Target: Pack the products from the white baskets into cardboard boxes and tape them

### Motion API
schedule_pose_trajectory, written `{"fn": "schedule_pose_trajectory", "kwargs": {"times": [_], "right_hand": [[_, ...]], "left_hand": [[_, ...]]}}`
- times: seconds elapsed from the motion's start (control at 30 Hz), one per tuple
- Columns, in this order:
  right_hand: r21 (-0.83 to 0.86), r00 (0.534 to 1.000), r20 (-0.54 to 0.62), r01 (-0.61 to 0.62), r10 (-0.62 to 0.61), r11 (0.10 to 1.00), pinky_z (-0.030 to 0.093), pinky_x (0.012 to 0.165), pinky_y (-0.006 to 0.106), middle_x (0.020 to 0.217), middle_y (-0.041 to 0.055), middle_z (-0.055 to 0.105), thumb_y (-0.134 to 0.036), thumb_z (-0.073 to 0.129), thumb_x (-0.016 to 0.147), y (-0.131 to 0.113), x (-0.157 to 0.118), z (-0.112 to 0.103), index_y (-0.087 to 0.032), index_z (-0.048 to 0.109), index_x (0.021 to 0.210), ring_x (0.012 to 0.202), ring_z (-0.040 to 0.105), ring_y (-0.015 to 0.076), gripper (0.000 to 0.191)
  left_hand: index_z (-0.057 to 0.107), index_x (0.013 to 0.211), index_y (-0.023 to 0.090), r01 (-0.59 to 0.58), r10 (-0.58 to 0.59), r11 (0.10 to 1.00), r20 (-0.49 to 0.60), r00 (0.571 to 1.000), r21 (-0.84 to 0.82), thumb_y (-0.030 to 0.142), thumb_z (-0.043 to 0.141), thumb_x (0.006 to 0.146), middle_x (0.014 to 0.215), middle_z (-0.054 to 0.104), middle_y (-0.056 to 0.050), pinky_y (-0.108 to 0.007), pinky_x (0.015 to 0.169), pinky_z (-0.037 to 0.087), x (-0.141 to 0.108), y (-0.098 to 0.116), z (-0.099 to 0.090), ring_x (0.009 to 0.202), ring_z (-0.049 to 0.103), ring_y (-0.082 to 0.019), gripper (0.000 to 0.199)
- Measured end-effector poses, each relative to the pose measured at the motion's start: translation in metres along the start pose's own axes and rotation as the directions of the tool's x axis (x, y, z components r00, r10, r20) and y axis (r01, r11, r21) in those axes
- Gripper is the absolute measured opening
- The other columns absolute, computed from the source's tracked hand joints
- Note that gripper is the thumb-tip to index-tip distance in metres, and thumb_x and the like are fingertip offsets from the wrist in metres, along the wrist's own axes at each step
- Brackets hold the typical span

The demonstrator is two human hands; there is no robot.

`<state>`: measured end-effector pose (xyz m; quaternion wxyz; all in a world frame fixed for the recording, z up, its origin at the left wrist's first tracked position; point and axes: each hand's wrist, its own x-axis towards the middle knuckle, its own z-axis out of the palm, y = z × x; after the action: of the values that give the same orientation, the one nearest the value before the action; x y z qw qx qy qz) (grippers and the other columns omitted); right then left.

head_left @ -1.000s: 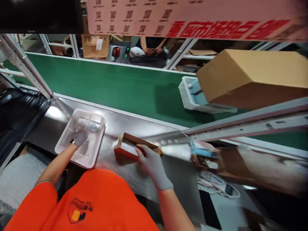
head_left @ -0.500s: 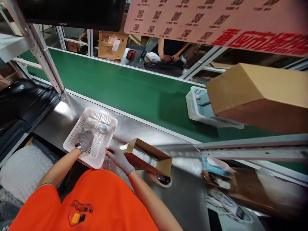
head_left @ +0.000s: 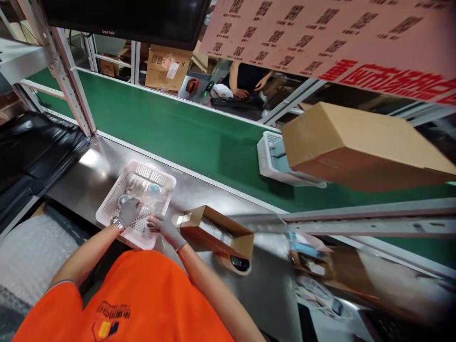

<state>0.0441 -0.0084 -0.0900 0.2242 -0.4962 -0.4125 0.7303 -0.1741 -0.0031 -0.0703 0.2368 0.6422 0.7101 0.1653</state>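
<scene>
A white plastic basket (head_left: 107, 205) sits on the metal bench in front of me. Inside it lie clear wrapped items, one with a round pale-blue top (head_left: 154, 189). My left hand (head_left: 130, 212), in a grey glove with bare fingertips and a watch at the wrist, reaches into the basket. Its fingers are closed on a clear-wrapped round item (head_left: 124, 199), whose kind I cannot make out. My right hand (head_left: 166, 228), gloved alike, is over the basket's near right side, fingers stretched out and slightly apart, with nothing plainly held.
An open cardboard box (head_left: 217, 230) stands right of the basket, beside a tape roll (head_left: 239, 263). Beyond the bench runs a green conveyor (head_left: 171, 118) bearing another white basket (head_left: 265, 161) and a large carton (head_left: 359, 147). A person's hands (head_left: 242, 92) show across it.
My right hand has moved left, from beside the basket to over its edge. My left hand has shifted slightly, and a round item now shows at its fingers. The view has turned somewhat.
</scene>
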Motion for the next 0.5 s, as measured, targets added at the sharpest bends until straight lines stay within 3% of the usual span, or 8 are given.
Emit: {"fn": "schedule_pose_trajectory", "kwargs": {"times": [0.1,0.2,0.3,0.37,0.43,0.5], "right_hand": [[-0.018,0.994,-0.016,0.11,-0.111,0.994,0.063,0.109,0.049,0.127,0.0115,0.08,-0.068,0.103,0.063,-0.008,0.006,0.009,-0.025,0.075,0.112,0.123,0.074,0.0316,0.071],[-0.06,0.978,0.069,0.199,-0.195,0.978,0.059,0.118,0.051,0.122,0.0089,0.082,-0.07,0.101,0.067,-0.012,0.009,0.019,-0.026,0.073,0.109,0.127,0.073,0.0335,0.067],[0.115,0.981,0.071,0.174,-0.183,0.978,0.063,0.111,0.046,0.117,0.0083,0.081,-0.08,0.09,0.078,-0.011,0.01,0.028,-0.025,0.071,0.105,0.12,0.076,0.0302,0.064],[0.22,0.986,-0.002,0.165,-0.168,0.962,0.065,0.103,0.041,0.114,0.0082,0.081,-0.085,0.081,0.084,-0.011,0.012,0.03,-0.025,0.072,0.108,0.111,0.077,0.0267,0.065],[0.203,0.984,-0.074,0.173,-0.161,0.964,0.065,0.093,0.037,0.101,0.0058,0.08,-0.084,0.079,0.086,-0.012,0.015,0.029,-0.024,0.072,0.104,0.096,0.076,0.0239,0.063],[0.062,0.975,-0.125,0.192,-0.183,0.98,0.061,0.081,0.034,0.086,0.002,0.074,-0.082,0.08,0.084,-0.013,0.02,0.025,-0.024,0.07,0.094,0.083,0.069,0.0214,0.06]], "left_hand": [[0.073,0.092,0.019,-0.011,0.006,0.986,-0.032,0.999,-0.164,0.034,0.051,0.116,0.096,0.081,-0.009,-0.034,0.086,0.054,-0.017,0.009,0.005,0.093,0.074,-0.023,0.035],[0.07,0.086,0.02,0.017,-0.039,0.93,-0.051,0.998,-0.366,0.034,0.053,0.114,0.088,0.079,-0.005,-0.032,0.082,0.054,-0.029,0.015,0.008,0.087,0.072,-0.021,0.035],[0.07,0.083,0.02,0.024,-0.075,0.873,-0.085,0.994,-0.488,0.032,0.063,0.108,0.084,0.076,-0.005,-0.034,0.081,0.054,-0.039,0.016,0.007,0.085,0.07,-0.021,0.028],[0.073,0.085,0.02,-0.023,-0.03,0.901,-0.115,0.993,-0.433,0.026,0.068,0.104,0.09,0.078,-0.007,-0.037,0.087,0.056,-0.047,0.014,0.006,0.09,0.071,-0.023,0.021],[0.074,0.086,0.02,-0.094,0.061,0.929,-0.101,0.993,-0.359,0.019,0.071,0.1,0.1,0.08,-0.01,-0.039,0.094,0.057,-0.055,0.011,0.006,0.098,0.073,-0.025,0.015],[0.075,0.087,0.021,-0.157,0.151,0.931,-0.043,0.988,-0.329,0.015,0.074,0.097,0.108,0.082,-0.012,-0.04,0.1,0.058,-0.062,0.007,0.006,0.106,0.075,-0.026,0.012]]}}
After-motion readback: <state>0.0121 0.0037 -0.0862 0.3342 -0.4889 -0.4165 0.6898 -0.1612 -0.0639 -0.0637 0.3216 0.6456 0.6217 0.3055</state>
